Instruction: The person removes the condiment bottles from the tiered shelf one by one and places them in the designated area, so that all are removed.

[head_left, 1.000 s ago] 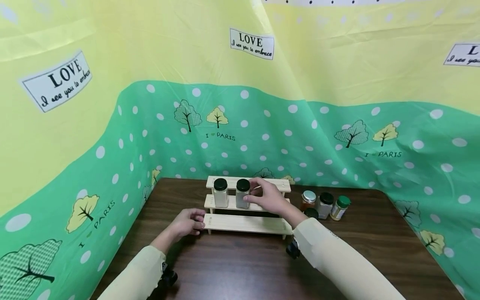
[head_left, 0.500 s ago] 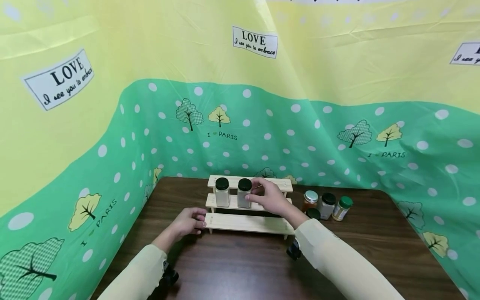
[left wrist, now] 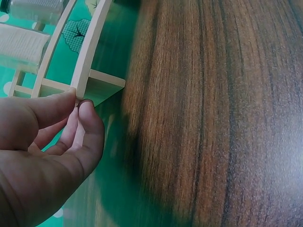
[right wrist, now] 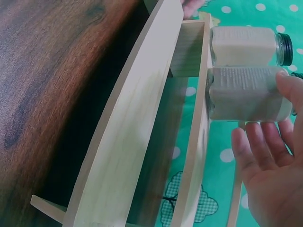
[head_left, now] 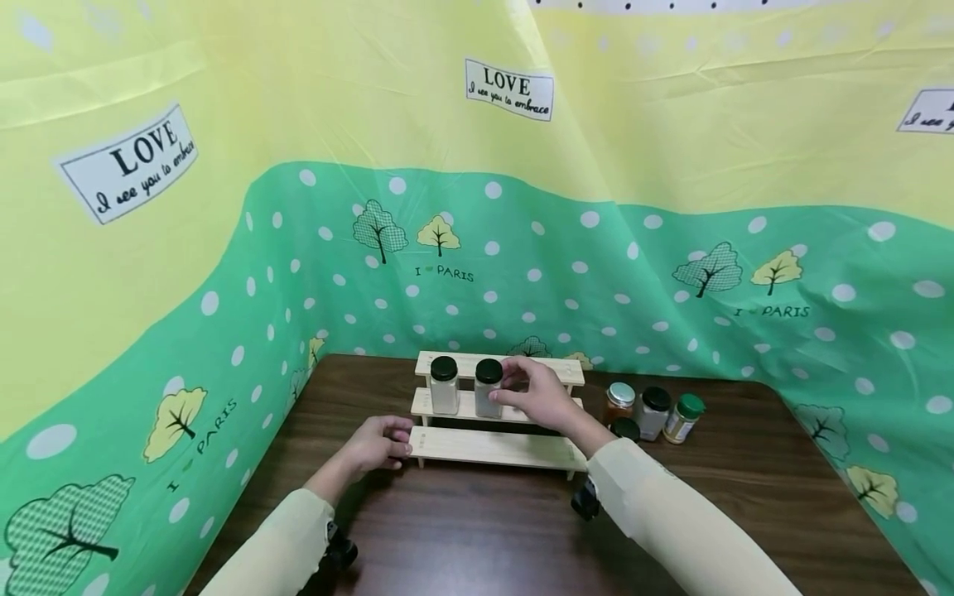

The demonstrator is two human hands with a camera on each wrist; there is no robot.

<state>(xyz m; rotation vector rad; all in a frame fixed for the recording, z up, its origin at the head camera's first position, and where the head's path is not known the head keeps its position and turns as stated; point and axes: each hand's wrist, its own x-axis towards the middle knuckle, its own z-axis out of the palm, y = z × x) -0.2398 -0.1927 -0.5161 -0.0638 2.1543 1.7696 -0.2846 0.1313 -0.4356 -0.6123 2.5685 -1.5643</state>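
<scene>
A three-step wooden rack (head_left: 495,447) stands on the table. My left hand (head_left: 376,444) is at the left end of its lowest step; in the left wrist view the thumb and forefinger pinch that step's corner (left wrist: 81,87). On the middle step stand two clear jars with black lids. My right hand (head_left: 538,395) holds the right one, a spice jar with greyish contents (right wrist: 248,94), thumb on the near side and fingers around the other. Its base meets the step. Left of it is the jar with pale contents (head_left: 445,391), upright, a small gap between them in the head view.
Right of the rack stand several more jars: one with a silver lid (head_left: 619,399), a black-lidded one (head_left: 654,411), a green-lidded one (head_left: 683,418), and another black lid (head_left: 624,428) partly behind the right forearm. A patterned curtain (head_left: 522,273) hangs behind the brown table (head_left: 462,530).
The view shifts slightly. Both hands keep their places, the left at the rack's end and the right on the greyish spice jar; nothing on the rack has visibly moved.
</scene>
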